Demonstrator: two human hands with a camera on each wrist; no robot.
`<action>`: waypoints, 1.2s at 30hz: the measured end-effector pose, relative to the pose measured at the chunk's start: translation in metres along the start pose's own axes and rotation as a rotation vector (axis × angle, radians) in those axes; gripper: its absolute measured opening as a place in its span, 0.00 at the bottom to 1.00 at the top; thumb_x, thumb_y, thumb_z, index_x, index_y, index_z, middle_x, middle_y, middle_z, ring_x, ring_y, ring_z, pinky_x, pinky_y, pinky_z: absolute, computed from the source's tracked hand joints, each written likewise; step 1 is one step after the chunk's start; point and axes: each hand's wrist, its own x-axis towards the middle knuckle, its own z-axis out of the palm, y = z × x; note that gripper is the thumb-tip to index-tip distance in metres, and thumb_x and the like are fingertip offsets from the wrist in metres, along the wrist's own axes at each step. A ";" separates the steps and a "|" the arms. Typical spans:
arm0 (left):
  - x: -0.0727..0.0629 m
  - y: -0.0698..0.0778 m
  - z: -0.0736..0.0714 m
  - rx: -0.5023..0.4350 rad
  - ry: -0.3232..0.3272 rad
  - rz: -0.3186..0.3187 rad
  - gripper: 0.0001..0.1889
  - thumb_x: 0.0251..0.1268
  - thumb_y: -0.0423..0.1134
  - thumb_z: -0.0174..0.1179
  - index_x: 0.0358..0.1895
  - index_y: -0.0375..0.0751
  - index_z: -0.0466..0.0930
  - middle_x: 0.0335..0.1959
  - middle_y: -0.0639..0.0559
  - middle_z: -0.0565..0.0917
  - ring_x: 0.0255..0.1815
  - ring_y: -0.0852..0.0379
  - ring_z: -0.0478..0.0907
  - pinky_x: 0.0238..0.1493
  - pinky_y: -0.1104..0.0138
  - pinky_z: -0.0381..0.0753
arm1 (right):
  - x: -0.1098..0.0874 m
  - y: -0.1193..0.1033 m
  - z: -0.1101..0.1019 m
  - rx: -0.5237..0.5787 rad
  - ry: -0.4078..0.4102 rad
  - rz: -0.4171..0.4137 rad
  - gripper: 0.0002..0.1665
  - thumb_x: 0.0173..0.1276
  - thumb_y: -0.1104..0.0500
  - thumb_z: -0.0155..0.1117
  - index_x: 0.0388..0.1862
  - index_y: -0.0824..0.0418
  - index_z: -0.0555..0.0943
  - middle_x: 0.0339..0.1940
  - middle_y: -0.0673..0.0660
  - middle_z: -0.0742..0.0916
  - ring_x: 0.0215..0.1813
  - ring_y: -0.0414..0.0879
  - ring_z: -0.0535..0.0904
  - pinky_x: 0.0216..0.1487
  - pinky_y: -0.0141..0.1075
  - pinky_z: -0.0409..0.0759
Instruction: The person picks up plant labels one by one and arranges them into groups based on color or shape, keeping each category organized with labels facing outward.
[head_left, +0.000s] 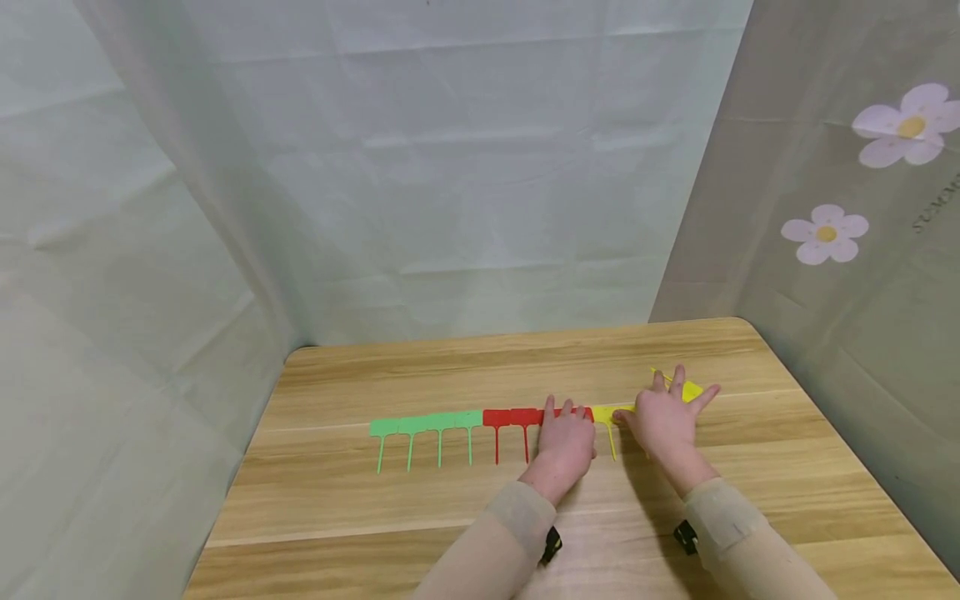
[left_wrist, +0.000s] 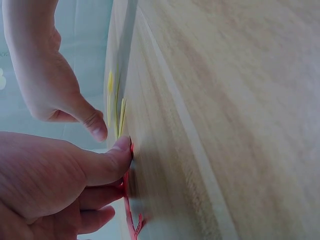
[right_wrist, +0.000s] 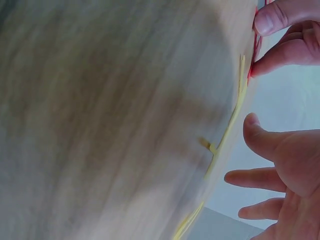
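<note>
A row of flat T-shaped plastic tags lies on the table: several green tags (head_left: 426, 423), then red tags (head_left: 511, 417), then a yellow tag (head_left: 603, 414) at the right. My left hand (head_left: 567, 442) rests its fingertips and thumb on the red end of the row, with part of it covered. Over the yellow part is my right hand (head_left: 667, 423), fingers spread and nothing held; the right wrist view shows its fingertips apart from the yellow strips (right_wrist: 233, 120). Beyond those fingers another yellow tag (head_left: 693, 391) lies askew, partly hidden.
The wood-grain table (head_left: 322, 517) ends at a pale fabric wall (head_left: 465, 183) behind. More fabric hangs at the left, and a grey flower-printed sheet (head_left: 817, 292) at the right. Both forearms wear pale sleeves (head_left: 517, 517), with a small black device (head_left: 552, 545) under the left one.
</note>
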 end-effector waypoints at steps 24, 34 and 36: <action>0.001 0.002 0.002 0.018 0.018 -0.012 0.34 0.70 0.59 0.71 0.77 0.56 0.77 0.76 0.64 0.76 0.83 0.58 0.62 0.85 0.49 0.53 | 0.000 0.008 -0.009 0.090 0.052 -0.008 0.24 0.67 0.40 0.78 0.37 0.62 0.92 0.72 0.80 0.75 0.81 0.80 0.56 0.65 0.90 0.29; -0.001 0.002 0.001 0.033 0.038 -0.003 0.34 0.69 0.57 0.72 0.76 0.55 0.79 0.74 0.63 0.77 0.82 0.58 0.65 0.84 0.47 0.55 | 0.000 0.010 -0.013 0.089 0.052 -0.011 0.26 0.69 0.39 0.76 0.43 0.61 0.93 0.74 0.79 0.74 0.81 0.81 0.55 0.65 0.90 0.31; -0.001 0.002 0.001 0.033 0.044 -0.002 0.33 0.69 0.57 0.72 0.76 0.55 0.79 0.74 0.63 0.77 0.81 0.58 0.65 0.84 0.47 0.56 | 0.000 0.010 -0.013 0.090 0.056 -0.012 0.26 0.69 0.39 0.76 0.43 0.61 0.92 0.74 0.79 0.74 0.81 0.81 0.56 0.65 0.90 0.31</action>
